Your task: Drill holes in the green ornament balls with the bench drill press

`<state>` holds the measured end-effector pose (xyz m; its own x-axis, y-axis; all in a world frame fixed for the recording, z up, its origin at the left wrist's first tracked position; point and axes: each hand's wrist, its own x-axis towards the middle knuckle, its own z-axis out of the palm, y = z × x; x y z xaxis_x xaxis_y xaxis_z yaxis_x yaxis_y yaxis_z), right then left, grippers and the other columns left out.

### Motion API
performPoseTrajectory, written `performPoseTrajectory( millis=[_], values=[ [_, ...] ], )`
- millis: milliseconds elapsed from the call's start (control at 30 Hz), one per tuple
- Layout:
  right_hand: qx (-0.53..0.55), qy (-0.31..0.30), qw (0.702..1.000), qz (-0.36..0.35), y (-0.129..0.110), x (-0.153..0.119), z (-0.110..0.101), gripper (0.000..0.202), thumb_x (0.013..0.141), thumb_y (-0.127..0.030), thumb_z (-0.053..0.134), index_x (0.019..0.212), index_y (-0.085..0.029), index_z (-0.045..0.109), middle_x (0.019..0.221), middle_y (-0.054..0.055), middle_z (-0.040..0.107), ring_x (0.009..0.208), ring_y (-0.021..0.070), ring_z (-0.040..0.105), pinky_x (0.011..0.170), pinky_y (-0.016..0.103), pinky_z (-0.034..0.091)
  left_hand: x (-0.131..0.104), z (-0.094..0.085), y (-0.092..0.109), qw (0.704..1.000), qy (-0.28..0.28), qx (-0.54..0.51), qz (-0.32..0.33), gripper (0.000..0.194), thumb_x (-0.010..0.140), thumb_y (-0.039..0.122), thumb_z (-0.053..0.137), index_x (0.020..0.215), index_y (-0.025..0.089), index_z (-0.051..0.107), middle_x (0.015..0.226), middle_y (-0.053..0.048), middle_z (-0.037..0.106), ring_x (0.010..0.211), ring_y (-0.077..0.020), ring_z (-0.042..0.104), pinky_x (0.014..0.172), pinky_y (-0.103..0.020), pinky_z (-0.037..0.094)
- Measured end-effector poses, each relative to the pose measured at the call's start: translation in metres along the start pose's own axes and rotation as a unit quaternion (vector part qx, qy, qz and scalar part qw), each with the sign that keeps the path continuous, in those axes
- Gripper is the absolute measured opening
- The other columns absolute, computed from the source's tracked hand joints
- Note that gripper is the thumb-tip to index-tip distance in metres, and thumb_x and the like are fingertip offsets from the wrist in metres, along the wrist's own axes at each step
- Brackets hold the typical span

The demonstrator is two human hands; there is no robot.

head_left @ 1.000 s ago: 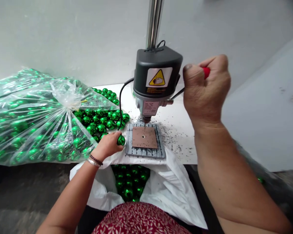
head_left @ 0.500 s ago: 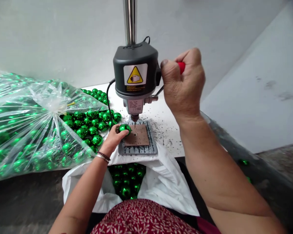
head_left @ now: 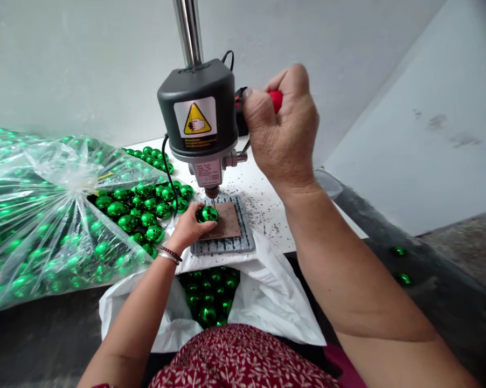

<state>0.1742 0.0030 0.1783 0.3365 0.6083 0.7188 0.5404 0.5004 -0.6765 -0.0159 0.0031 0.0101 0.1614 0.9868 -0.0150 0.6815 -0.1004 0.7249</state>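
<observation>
Between its thumb and fingers, my left hand (head_left: pixel 190 226) holds a shiny green ball (head_left: pixel 209 214). The ball is at the left part of a brown board (head_left: pixel 230 223) on the drill press's grey base plate (head_left: pixel 246 237), close under the thin drill bit (head_left: pixel 214 202). My right hand (head_left: pixel 285 129) is closed round the red-ended handle (head_left: pixel 276 101) at the right side of the dark grey drill press (head_left: pixel 198 116).
Many green balls (head_left: pixel 148 220) lie left of the press beside a clear plastic bag (head_left: pixel 65 226) full of them. A white cloth bag (head_left: pixel 275 302) with green balls hangs at the front edge. Dark chips litter the white table (head_left: pixel 273 215); two balls lie at far right.
The view has shifted, so the press appears further left. My left hand has brought the ball rightward over the board, nearer the bit. My right hand still grips the handle.
</observation>
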Motion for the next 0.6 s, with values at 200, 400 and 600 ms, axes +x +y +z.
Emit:
performPoseTrajectory(
  millis=[200, 400, 600],
  values=[
    [0.009, 0.0, 1.0, -0.011, 0.002, 0.0, 0.0, 0.028, 0.088, -0.03, 0.055, 0.076, -0.021, 0.031, 0.063, -0.009, 0.03, 0.06, 0.0042, 0.028, 0.064, 0.019, 0.028, 0.004, -0.003, 0.016, 0.996, -0.037, 0.075, 0.036, 0.062, 0.068, 0.029, 0.077, 0.127, 0.017, 0.06, 0.113, -0.006, 0.071, 0.1, -0.0224, 0.066, 0.093, -0.034, 0.051],
    [-0.006, -0.005, 1.0, 0.004, -0.002, -0.002, -0.003, 0.03, 0.089, -0.029, 0.055, 0.076, -0.021, 0.03, 0.064, -0.008, 0.03, 0.061, 0.0046, 0.027, 0.065, 0.019, 0.029, 0.006, 0.003, 0.021, 0.998, -0.058, -0.004, 0.037, 0.063, 0.07, 0.031, 0.079, 0.129, 0.017, 0.063, 0.118, -0.008, 0.071, 0.107, -0.0248, 0.065, 0.099, -0.037, 0.05],
    [-0.029, -0.002, 1.0, -0.006, -0.002, -0.005, -0.003, 0.028, 0.09, -0.027, 0.055, 0.076, -0.021, 0.031, 0.067, -0.008, 0.033, 0.062, 0.0033, 0.032, 0.069, 0.019, 0.034, 0.002, 0.012, 0.017, 0.994, -0.047, -0.098, 0.005, 0.069, 0.069, 0.027, 0.079, 0.133, 0.013, 0.061, 0.119, -0.009, 0.071, 0.109, -0.0245, 0.065, 0.102, -0.036, 0.048]
  ],
)
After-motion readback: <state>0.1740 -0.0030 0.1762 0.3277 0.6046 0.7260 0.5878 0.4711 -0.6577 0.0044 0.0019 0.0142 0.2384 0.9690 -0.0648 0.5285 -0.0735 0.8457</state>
